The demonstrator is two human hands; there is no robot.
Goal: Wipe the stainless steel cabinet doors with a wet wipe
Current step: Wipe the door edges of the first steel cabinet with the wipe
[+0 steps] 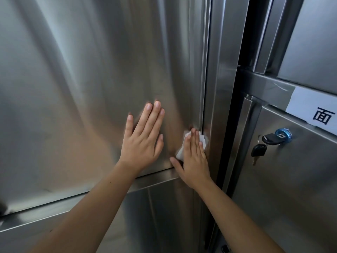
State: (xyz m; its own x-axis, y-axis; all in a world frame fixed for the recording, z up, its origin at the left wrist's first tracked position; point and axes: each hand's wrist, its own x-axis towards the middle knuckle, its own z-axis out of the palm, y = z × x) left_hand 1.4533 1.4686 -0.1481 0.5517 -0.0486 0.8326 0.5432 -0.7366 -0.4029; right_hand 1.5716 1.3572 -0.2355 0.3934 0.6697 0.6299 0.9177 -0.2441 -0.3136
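wet wipe (184, 143) under right hand (194, 161), beside left hand (142, 141)

Left hand (144, 136): flat, palm forward, fingers straight and together, pointing up, thumb spread right.
Right hand (193, 157): flat, fingers straight, thumb stretched left, just beside the left hand, lower.
Left forearm (94, 203): bare, reaching up from lower left.
Right forearm (237, 210): bare, reaching up from lower right.

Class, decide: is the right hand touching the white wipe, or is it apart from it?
Touching. The head view shows the right hand pressing the wipe flat against the cabinet door, its straight fingers lying across it.
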